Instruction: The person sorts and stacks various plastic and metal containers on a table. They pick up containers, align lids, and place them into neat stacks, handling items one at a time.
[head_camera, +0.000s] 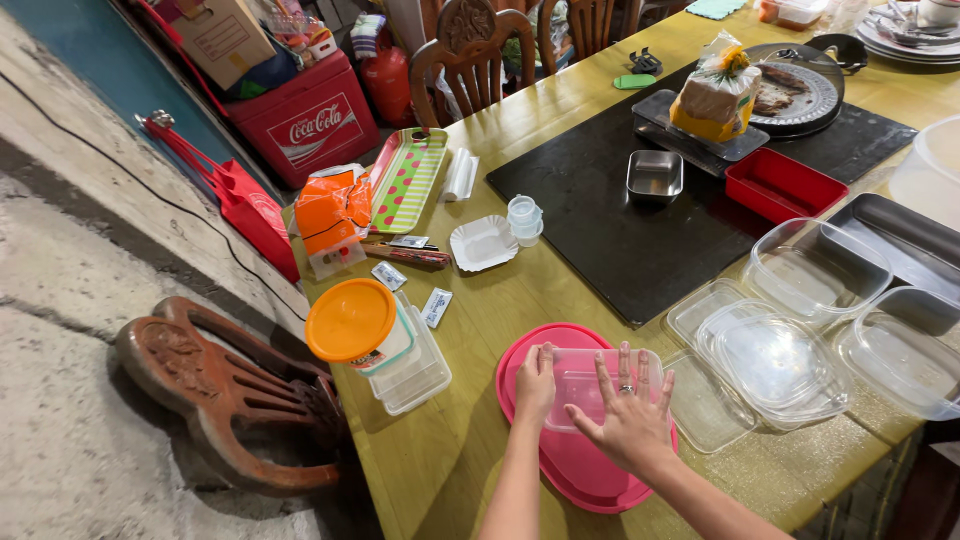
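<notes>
Clear plastic, a small rectangular container (583, 385) sits on a round pink lid (580, 470) near the front edge of the yellow wooden table (500, 300). The left hand (536, 385) grips the container's left end, fingers curled around its rim. The right hand (628, 415) lies over its right side with fingers spread flat and released, a ring on one of them.

Just to the right lie flat clear lids (705, 400) and a stack of clear tubs (780, 365), with more deep clear containers (815, 270) beyond. To the left stands an orange-lidded tub (352, 322) on a clear box (415, 375). Farther back a black mat (620, 230) carries a small steel pan (654, 176), a red tray (785, 185) and a bagged loaf of bread (712, 100). An orange bag (333, 215), a spotted green tray (408, 180) and a white paper dish (483, 243) lie near the left edge.

Around the table stand carved wooden chairs (470, 50), a red cooler (310, 120) and a cardboard box (225, 35) on a rough concrete floor (70, 300). One chair (225, 390) lies tipped over beside the table. Containers at the right edge are cut off, and the right palm hides part of the held container.
</notes>
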